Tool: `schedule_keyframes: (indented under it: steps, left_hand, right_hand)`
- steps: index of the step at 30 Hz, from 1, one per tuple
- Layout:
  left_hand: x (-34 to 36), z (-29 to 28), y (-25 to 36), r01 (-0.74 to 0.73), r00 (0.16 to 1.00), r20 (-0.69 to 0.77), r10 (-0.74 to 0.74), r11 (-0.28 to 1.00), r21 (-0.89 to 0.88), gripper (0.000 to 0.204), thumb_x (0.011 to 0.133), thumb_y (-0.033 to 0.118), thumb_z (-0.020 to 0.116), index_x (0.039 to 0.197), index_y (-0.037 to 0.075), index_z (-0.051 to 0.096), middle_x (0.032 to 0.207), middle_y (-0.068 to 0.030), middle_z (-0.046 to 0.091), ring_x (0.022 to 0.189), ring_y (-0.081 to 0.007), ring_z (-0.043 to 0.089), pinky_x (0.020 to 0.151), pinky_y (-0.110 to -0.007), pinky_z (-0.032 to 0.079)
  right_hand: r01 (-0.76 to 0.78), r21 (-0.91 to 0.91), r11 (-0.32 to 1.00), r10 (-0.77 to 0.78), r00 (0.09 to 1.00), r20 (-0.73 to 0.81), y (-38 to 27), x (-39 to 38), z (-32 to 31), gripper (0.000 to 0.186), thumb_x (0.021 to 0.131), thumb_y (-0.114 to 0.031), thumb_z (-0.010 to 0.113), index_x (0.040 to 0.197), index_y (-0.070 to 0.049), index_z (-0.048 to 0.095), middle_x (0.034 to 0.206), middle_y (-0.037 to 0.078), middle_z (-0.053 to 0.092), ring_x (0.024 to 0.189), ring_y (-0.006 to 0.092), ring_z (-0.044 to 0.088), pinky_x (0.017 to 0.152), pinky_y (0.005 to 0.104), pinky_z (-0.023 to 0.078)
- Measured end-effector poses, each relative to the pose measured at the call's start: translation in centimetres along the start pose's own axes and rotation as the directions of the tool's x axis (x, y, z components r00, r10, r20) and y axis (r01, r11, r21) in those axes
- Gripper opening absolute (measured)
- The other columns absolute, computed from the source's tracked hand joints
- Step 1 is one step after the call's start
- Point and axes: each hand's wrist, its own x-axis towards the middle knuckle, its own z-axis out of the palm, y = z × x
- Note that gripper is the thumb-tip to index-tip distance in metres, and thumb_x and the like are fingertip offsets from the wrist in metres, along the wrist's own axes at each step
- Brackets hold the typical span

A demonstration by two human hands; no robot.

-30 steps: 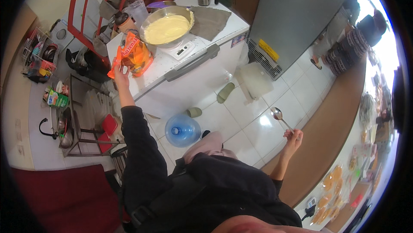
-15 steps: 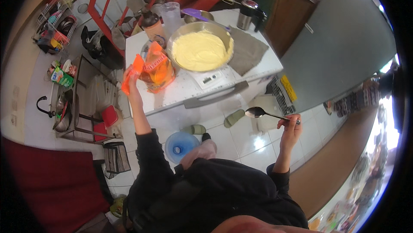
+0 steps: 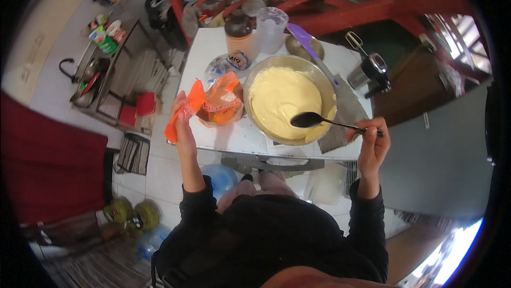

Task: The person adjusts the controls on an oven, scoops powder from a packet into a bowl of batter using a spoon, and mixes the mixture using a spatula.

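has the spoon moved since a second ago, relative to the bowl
Yes. The spoon in the right hand came from out over the floor to hover over the batter bowl.

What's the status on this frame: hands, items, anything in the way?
Left hand grips orange bag at table edge. Right hand holds spoon over metal bowl of pale batter. Jar and measuring cup stand behind, clear.
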Motion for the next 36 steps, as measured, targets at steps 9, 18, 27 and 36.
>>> schedule_keyframes:
  steps: [9,18,27,36]
  left_hand:
    - [-0.7,2.9,0.9,-0.079,0.984,-0.116,0.135,0.914,0.397,0.026,0.088,0.02,0.037,0.102,0.004,0.051,0.119,-0.0147,0.044,0.114,-0.0257,0.039,0.095,-0.037,0.029]
    - [-1.4,2.4,1.9,-0.003,0.989,-0.135,0.069,0.899,0.437,0.024,0.088,0.019,0.039,0.102,0.003,0.051,0.116,-0.0135,0.046,0.109,-0.0239,0.042,0.09,-0.035,0.036]
    - [-0.2,1.0,-1.1,-0.008,0.983,-0.161,0.086,0.901,0.433,0.031,0.088,0.028,0.037,0.105,0.004,0.049,0.116,-0.0165,0.044,0.113,-0.0256,0.04,0.095,-0.036,0.03]
    - [2.7,2.9,-7.1,-0.04,0.802,-0.589,0.102,0.992,0.118,0.037,0.092,0.031,0.03,0.078,0.0,0.044,0.07,-0.0069,0.048,0.062,-0.0128,0.044,0.059,-0.026,0.038]
  right_hand:
    - [0.557,0.156,0.816,-0.534,0.622,0.573,4.5,11.2,10.8,0.01,0.077,-0.009,0.056,0.081,0.0,0.054,0.076,0.01,0.057,0.067,0.0198,0.056,0.062,0.0298,0.046]
    - [0.858,0.277,0.432,-0.619,0.058,0.783,4.1,14.0,14.9,0.018,0.07,-0.012,0.054,0.087,-0.007,0.049,0.069,0.007,0.049,0.069,0.0223,0.055,0.055,0.031,0.045]
    - [0.376,-0.15,0.915,-0.191,0.728,0.659,7.4,14.1,17.7,0.02,0.083,-0.019,0.048,0.089,0.0,0.053,0.068,0.015,0.058,0.065,0.0306,0.058,0.056,0.0343,0.044]
    - [0.065,-0.055,0.996,-0.019,0.794,0.608,10.1,12.4,20.2,0.022,0.085,-0.018,0.046,0.087,0.002,0.055,0.075,0.015,0.061,0.067,0.0185,0.061,0.06,0.0278,0.046]
